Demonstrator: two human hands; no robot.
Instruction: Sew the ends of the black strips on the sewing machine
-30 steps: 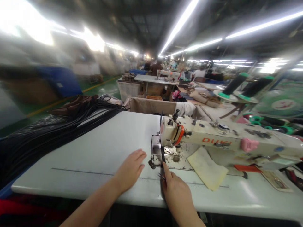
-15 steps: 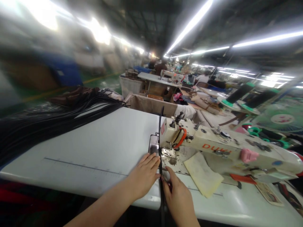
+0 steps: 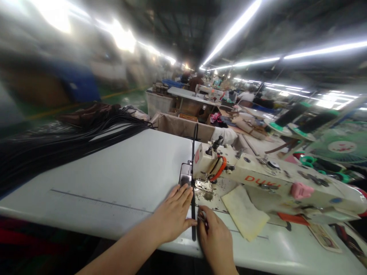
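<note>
I seemingly steady the black strap (image 3: 193,198) left of the sewing machine (image 3: 266,172), left hand (image 3: 173,217) flat, thumb spread, fingers of my right hand (image 3: 217,235) curled round a small tool (image 3: 202,216); straight alignment seems needed next.

Strap (image 3: 193,204) on table (image 3: 129,168) — sewing machine (image 3: 237,168) right, strap bundle (image 3: 71,147) left.

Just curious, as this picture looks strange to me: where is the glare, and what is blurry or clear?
In the head view, a ceiling light burns white, and broad glare washes out the upper left; in the head view, the blue box-like shape at left is smeared; in the same head view, the left hand, right hand, black strap and sewing machine look fairly clear.
</note>
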